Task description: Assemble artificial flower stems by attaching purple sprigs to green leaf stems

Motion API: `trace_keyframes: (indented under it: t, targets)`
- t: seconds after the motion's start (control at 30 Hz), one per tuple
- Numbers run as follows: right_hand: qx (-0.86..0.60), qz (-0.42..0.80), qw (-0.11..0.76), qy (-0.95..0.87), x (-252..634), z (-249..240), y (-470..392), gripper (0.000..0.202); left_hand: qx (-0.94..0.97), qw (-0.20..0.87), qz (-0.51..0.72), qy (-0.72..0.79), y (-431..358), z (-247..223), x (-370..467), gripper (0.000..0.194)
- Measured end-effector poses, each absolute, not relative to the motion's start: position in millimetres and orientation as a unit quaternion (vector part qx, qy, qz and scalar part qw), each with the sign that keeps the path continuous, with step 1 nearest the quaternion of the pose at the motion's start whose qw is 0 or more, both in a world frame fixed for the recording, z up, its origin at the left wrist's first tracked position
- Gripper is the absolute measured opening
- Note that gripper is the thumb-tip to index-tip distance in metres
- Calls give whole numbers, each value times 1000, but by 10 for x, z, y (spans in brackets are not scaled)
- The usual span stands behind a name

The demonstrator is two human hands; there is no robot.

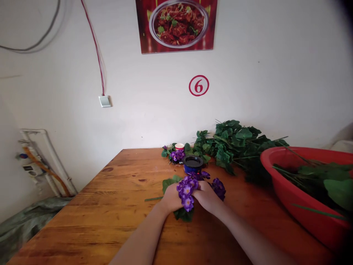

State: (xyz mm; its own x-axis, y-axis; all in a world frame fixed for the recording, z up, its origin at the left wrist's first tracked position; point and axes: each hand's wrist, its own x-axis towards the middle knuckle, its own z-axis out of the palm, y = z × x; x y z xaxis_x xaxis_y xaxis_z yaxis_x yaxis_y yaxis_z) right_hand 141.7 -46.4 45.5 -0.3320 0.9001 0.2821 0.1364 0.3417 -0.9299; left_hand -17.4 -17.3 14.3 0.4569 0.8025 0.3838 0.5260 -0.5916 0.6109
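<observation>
My left hand (173, 198) is closed around a bunch of purple flowers (187, 195) with pale centres; green leaves (168, 183) and a stem (153, 199) stick out on its left. Against the flowers from the right, my right hand (205, 195) has its fingers closed on the bunch, its fingertips partly hidden by petals. More purple flowers (218, 188) show beside the right hand. Just behind both hands stands a blue pot with a black top (193, 163).
A red basin (284, 184) with green leaves stands at the right. Leafy stems (237, 141) lie along the back of the wooden table (110, 206). A small red and white cup (179, 147) stands among purple flowers near the wall.
</observation>
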Motion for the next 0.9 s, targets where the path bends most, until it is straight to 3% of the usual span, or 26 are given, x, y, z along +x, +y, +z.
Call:
trace_keyframes:
  t: [0.17, 0.23, 0.3, 0.47, 0.6, 0.73, 0.8, 0.9]
  targets:
    - [-454, 329, 392, -729, 1530, 440, -376, 20, 835, 213, 304, 406, -280, 280, -163, 92]
    - [-483, 289, 364, -742, 1555, 452, -370, 20, 843, 207, 283, 407, -303, 319, -143, 100]
    - [-517, 252, 337, -745, 1552, 464, -371, 22, 852, 196, 274, 401, -303, 336, -119, 87]
    - [-580, 216, 328, -714, 1510, 476, -387, 22, 851, 209, 283, 391, -244, 307, -88, 31]
    - [-587, 183, 362, -701, 1520, 565, -487, 18, 836, 236, 316, 380, -197, 269, -107, 22]
    - [-541, 74, 383, -745, 1510, 730, -679, 37, 828, 242, 312, 398, -169, 228, -131, 21]
    - [-501, 30, 368, -783, 1497, 777, -757, 45, 831, 233, 306, 402, -165, 208, -134, 20]
    - [-466, 3, 311, -828, 1489, 756, -783, 39, 837, 214, 305, 402, -174, 196, -124, 20]
